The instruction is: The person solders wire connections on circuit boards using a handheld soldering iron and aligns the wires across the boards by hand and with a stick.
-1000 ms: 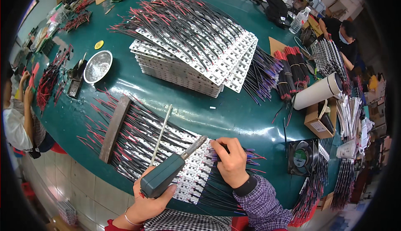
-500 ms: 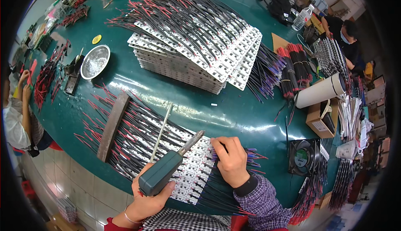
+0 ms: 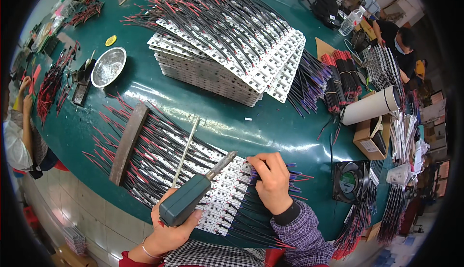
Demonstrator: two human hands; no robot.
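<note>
Left hand point(image 3: 170, 228) raised soldering iron point(image 3: 186, 202); cardboard box point(image 3: 369, 139) right.

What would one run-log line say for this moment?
left hand: grips soldering iron | right hand: presses wires on white circuit board strip | nearby: wooden bar, metal bowl, stacked boards

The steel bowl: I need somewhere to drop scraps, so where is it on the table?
In the head view the steel bowl sits on the green table at the far left, left of the tall stack of white boards and just below a small yellow disc.
</note>
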